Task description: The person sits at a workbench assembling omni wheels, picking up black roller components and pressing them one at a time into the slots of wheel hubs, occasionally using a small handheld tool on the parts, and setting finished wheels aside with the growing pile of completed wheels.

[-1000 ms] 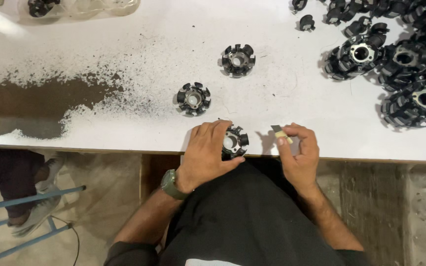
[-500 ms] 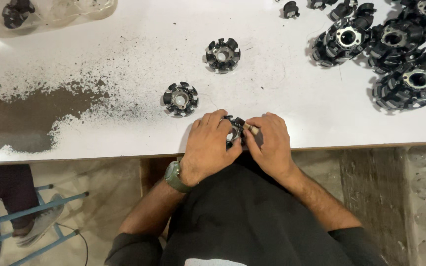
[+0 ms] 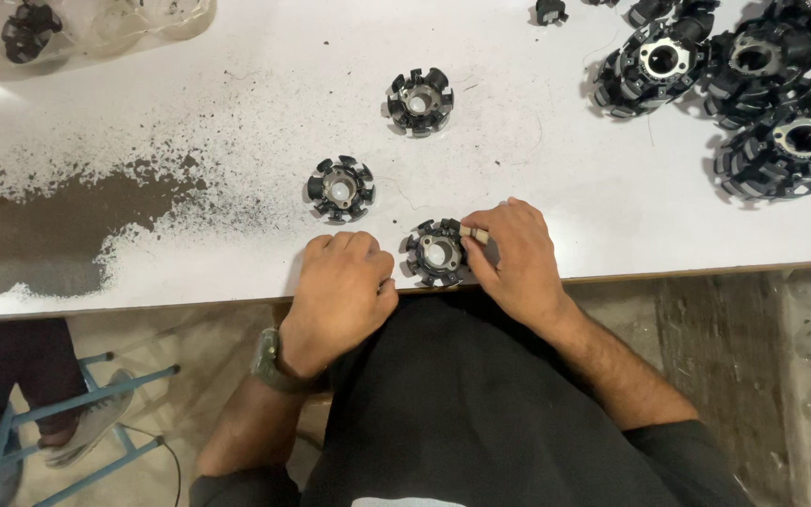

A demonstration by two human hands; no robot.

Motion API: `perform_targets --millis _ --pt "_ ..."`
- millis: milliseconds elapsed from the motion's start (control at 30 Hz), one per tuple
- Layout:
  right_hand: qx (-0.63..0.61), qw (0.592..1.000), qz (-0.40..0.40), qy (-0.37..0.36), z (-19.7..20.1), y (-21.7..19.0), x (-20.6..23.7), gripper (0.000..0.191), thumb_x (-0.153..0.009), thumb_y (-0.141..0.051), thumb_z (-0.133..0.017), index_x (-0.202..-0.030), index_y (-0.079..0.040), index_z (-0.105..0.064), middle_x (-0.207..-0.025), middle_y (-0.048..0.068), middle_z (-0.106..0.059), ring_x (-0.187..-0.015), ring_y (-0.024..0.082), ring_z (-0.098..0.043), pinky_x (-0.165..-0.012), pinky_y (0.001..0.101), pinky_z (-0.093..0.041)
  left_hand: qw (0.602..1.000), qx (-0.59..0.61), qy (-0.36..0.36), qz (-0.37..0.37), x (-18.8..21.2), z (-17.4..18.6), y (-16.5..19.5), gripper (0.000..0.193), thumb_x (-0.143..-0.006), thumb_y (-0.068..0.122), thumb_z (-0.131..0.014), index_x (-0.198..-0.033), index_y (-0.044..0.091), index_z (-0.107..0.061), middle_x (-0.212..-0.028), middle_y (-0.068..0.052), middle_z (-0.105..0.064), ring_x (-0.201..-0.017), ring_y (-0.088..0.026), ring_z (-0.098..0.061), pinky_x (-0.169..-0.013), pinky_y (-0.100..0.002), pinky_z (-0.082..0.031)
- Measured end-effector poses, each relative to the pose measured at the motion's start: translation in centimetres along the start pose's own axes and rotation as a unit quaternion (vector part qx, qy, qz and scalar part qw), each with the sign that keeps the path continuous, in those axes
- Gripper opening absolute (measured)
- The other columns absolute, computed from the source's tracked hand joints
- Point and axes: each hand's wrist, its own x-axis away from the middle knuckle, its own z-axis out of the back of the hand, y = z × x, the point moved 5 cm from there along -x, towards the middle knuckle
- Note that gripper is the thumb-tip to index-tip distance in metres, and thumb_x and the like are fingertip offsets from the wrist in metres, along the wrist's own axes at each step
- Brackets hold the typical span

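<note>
The person is sitting at a white table (image 3: 237, 113) and working on a small round black part (image 3: 437, 253) with teeth all around it. It is lying flat near the table's front edge, between the two hands. The right hand (image 3: 516, 263) is pinching a little tan piece (image 3: 474, 233) in its fingertips and is pressing it against the part's top right side. The left hand (image 3: 342, 286) is curled in a loose fist just beside the part, resting on the table edge and holding nothing that shows.

Two more small toothed parts, a nearer one (image 3: 340, 188) and a farther one (image 3: 420, 100), are lying farther back (whether they are finished is hard to tell). A heap of bigger black parts (image 3: 753, 84) is waiting at the far right, so it looks like plenty of work is left.

Dark dust (image 3: 58, 225) is spreading over the left side of the table. A clear tray (image 3: 96, 28) is sitting in the far left corner. Nothing is blocking the hands.
</note>
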Motion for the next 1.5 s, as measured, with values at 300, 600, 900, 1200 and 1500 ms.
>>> perform_targets --millis 300,600,900,1200,1500 --pt "-0.069 0.996 -0.042 0.045 0.0 0.6 2.2 0.026 -0.09 -0.002 -0.073 -0.112 -0.006 -0.06 -0.103 0.008 -0.07 -0.101 0.028 -0.069 -0.117 0.0551 -0.043 0.978 0.123 0.147 -0.086 -3.1 -1.2 3.1 0.023 -0.082 0.011 -0.075 -0.102 0.004 -0.066 -0.132 -0.017 -0.058 -0.122 -0.035 -0.056 -0.098 -0.047 -0.047" --pt "-0.036 0.999 -0.019 0.036 0.0 0.0 3.2 0.028 -0.086 -0.001 -0.077 -0.107 -0.009 -0.062 -0.105 0.007 -0.07 -0.106 0.027 -0.068 -0.118 0.055 -0.042 0.977 0.153 0.15 -0.008 -2.7 -4.4 1.9 0.015 -0.082 0.015 -0.078 -0.092 0.007 -0.068 -0.13 -0.01 -0.062 -0.118 -0.033 -0.058 -0.097 -0.047 -0.047" --pt "0.034 0.998 0.031 0.029 0.1 -1.2 2.9 0.03 -0.082 0.001 -0.079 -0.108 -0.007 -0.067 -0.104 0.01 -0.067 -0.104 0.029 -0.065 -0.116 0.0558 -0.041 0.964 0.17 0.205 -0.003 -1.8 -3.9 1.9 0.014 -0.085 0.012 -0.077 -0.098 0.01 -0.072 -0.132 -0.008 -0.062 -0.124 -0.03 -0.056 -0.101 -0.046 -0.046" --pt "0.036 0.998 0.037 0.03 0.0 -1.4 2.3 0.03 -0.081 0.001 -0.081 -0.107 -0.007 -0.066 -0.099 0.009 -0.067 -0.101 0.03 -0.067 -0.114 0.0553 -0.045 0.961 0.178 0.208 -0.037 -2.0 -4.2 1.8 0.016 -0.082 0.008 -0.077 -0.097 0.009 -0.07 -0.13 -0.01 -0.062 -0.132 -0.034 -0.053 -0.106 -0.047 -0.043" --pt "0.013 0.998 0.043 0.033 0.3 -1.3 2.3 0.03 -0.081 0.002 -0.082 -0.106 -0.006 -0.066 -0.101 0.011 -0.068 -0.103 0.03 -0.068 -0.114 0.0555 -0.047 0.959 0.193 0.203 -0.043 -2.3 -4.3 1.6 0.015 -0.082 0.008 -0.076 -0.096 0.008 -0.068 -0.131 -0.009 -0.062 -0.133 -0.032 -0.054 -0.107 -0.048 -0.043"
